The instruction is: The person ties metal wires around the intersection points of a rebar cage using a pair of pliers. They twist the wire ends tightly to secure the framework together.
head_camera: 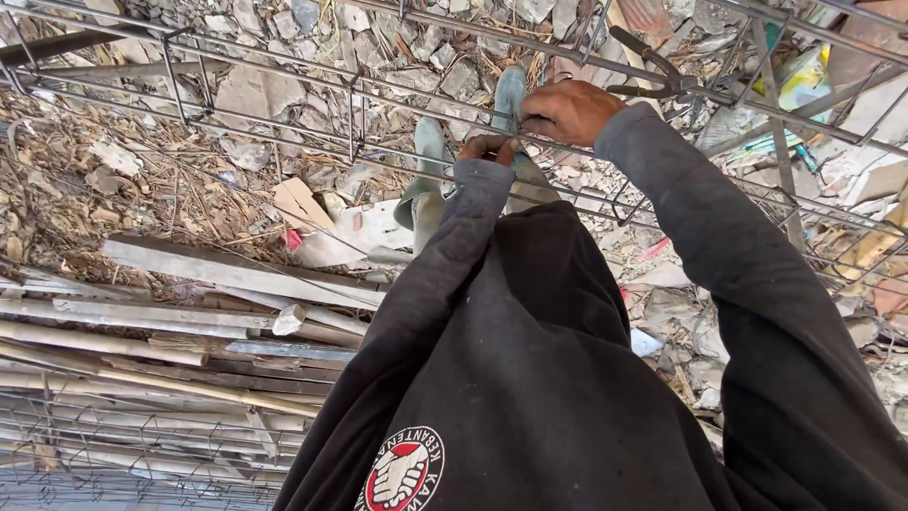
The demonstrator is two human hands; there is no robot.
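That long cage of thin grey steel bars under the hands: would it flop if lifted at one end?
The cage of thin grey steel bars would probably sag slightly, since its bars look slender and long. Its cross ties likely keep it from flopping. Both hands, left and right, grip it.

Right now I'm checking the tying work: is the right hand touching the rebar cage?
Touching. The head view shows the right hand resting directly on a long bar of the rebar cage, its fingers curled over the bar beside the left hand.

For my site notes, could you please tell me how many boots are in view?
2: the left boot below the rebar cage, the right boot beside the right hand. Both partly hidden by bars.
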